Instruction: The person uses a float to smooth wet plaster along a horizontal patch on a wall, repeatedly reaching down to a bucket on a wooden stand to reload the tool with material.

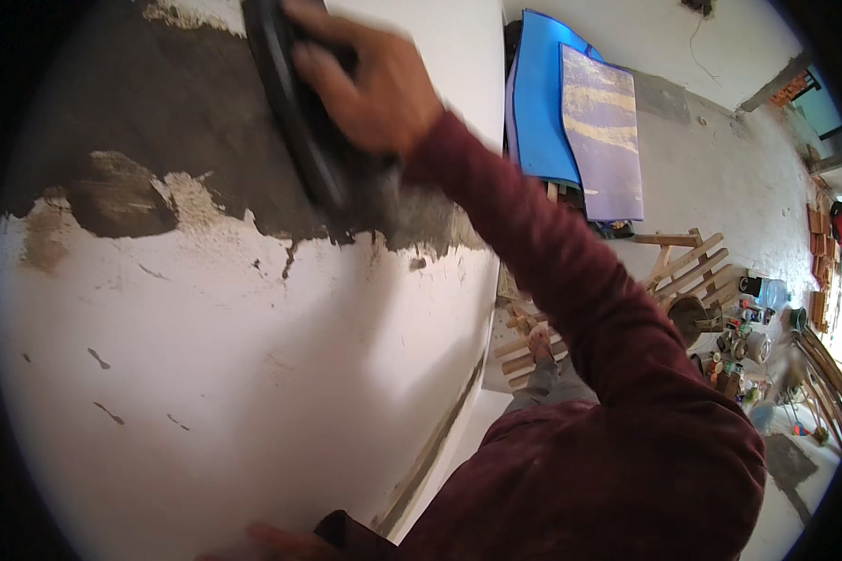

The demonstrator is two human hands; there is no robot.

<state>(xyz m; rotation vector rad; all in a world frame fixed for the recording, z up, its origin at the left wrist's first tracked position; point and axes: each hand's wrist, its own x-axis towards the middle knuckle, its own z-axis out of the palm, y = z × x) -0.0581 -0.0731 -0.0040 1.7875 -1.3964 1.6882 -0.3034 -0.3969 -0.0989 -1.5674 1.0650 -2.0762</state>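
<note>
My right hand (pixel 370 89) grips a long dark plastering float (pixel 299 140), pressed to the upper part of the wall over a band of wet grey plaster (pixel 122 84). The plaster's lower edge is ragged, with patches of rough, flaking surface (pixel 206 206). Below it the white wall (pixel 206 374) carries a few dark smears and my shadow. My left hand (pixel 281 542) is at the lower edge of the view by the white wall, mostly cut off and blurred, so its fingers are unclear.
Blue and lilac mats (pixel 599 131) lie to the right. My bare foot (pixel 540 341) is among wooden slats (pixel 692 271). Cans and containers (pixel 758 346), long poles (pixel 823 393) and stacked bricks (pixel 819 262) stand further right on the concrete floor (pixel 720 187).
</note>
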